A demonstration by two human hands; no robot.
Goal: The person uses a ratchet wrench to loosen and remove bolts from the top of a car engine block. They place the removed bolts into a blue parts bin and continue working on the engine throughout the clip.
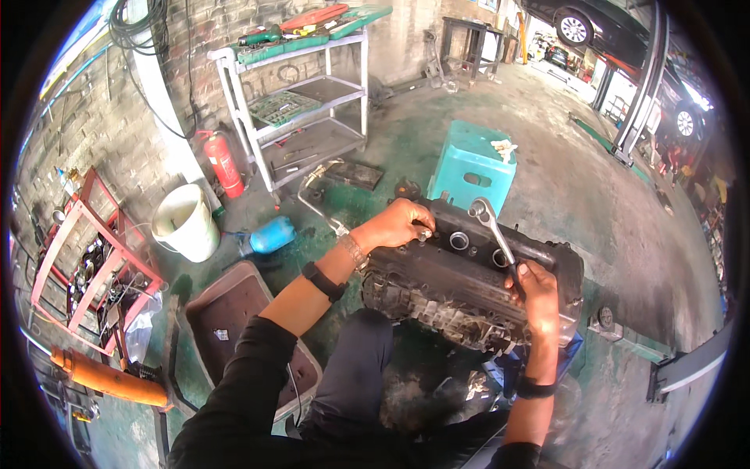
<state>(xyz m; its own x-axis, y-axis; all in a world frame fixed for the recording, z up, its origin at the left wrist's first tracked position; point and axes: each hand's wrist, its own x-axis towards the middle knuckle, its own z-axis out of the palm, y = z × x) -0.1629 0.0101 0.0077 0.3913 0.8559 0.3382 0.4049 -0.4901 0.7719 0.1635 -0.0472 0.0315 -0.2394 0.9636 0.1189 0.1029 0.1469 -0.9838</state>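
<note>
In front of me a dark, greasy engine [457, 285] stands low, with its black valve cover [492, 270] on top and round holes along it. My left hand [398, 223] is closed at the cover's left end, fingers pinched at a small metallic piece [424, 234]. Whether that piece is loose or seated in the engine I cannot tell. My right hand [537, 285] grips the handle of a ratchet wrench [496, 227]. The wrench slants up and away, its round head raised above the cover's far edge.
Beyond the engine stands a turquoise plastic stool [473, 168] with a crumpled rag on it. To the left are a drain tray [205, 301], a blue plastic bottle [272, 235], a white bucket [187, 223], a fire extinguisher [223, 162] and a tool cart [301, 125].
</note>
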